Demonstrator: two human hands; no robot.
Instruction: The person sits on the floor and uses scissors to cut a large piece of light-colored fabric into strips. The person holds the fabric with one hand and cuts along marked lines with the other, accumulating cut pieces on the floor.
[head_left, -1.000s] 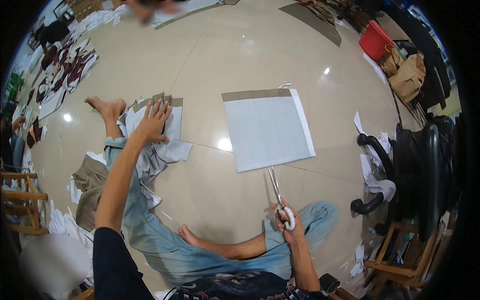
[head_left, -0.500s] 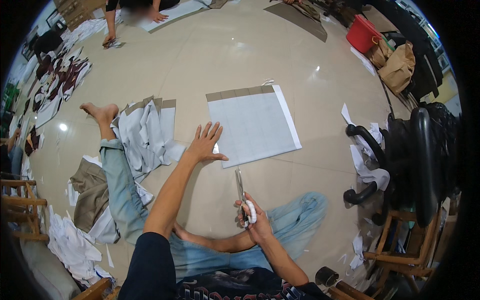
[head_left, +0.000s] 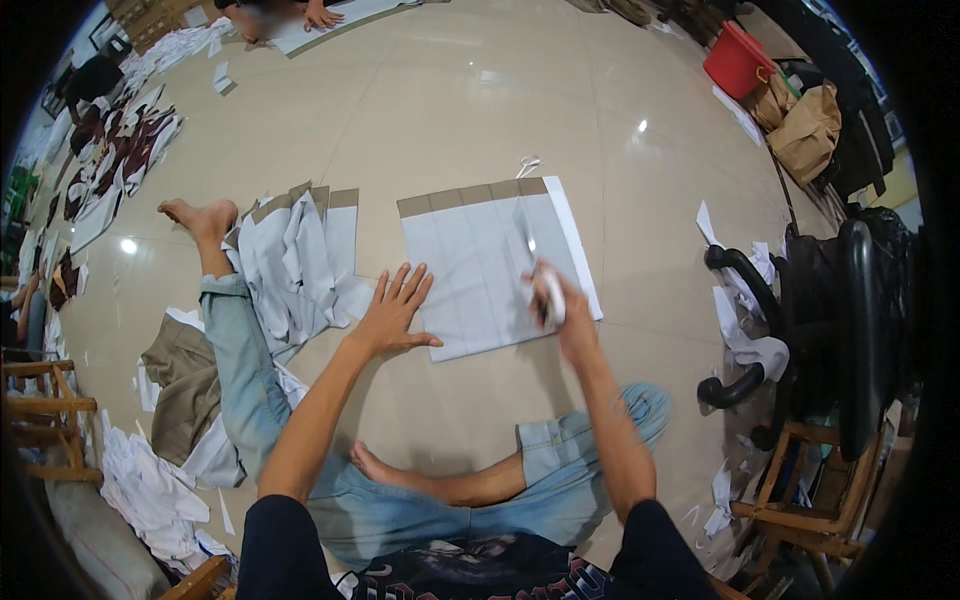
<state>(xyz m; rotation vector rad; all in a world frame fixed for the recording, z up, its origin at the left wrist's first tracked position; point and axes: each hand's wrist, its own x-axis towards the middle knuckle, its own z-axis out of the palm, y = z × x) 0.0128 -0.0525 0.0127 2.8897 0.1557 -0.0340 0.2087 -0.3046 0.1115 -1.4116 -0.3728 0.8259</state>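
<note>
A: Where are the scissors [head_left: 552,297]?

B: In the right hand [head_left: 563,310], which is closed around their white-wrapped handle. They are over the right part of the pale cloth panel [head_left: 478,270], but I can't tell whether the metal touches it.

A: Which way do they point?

B: The blades go away from the person, with their long axis running far to near and leaning a little left at the tip. The handle end is toward the person. Blur hides whether the blades are parted.

A: And the left hand [head_left: 393,312]?

B: Spread, palm down, gripping nothing. Its fingertips and thumb lie on the panel's left side, close to the near corner. The two hands are well apart.

A: How does the panel itself sit?

B: Flat on the tiled floor [head_left: 440,125], in front of the person's folded leg. It's nearly square, so no long axis stands out. A taupe band [head_left: 475,196] crosses its far end, and a white strip [head_left: 575,245] runs down its right side. It's turned slightly: the band's right end is farther from the person than its left.

A: Anything beside it?

B: A rumpled pile of pale cloth [head_left: 290,265] to the left, next to the person's outstretched leg [head_left: 232,350].
</note>
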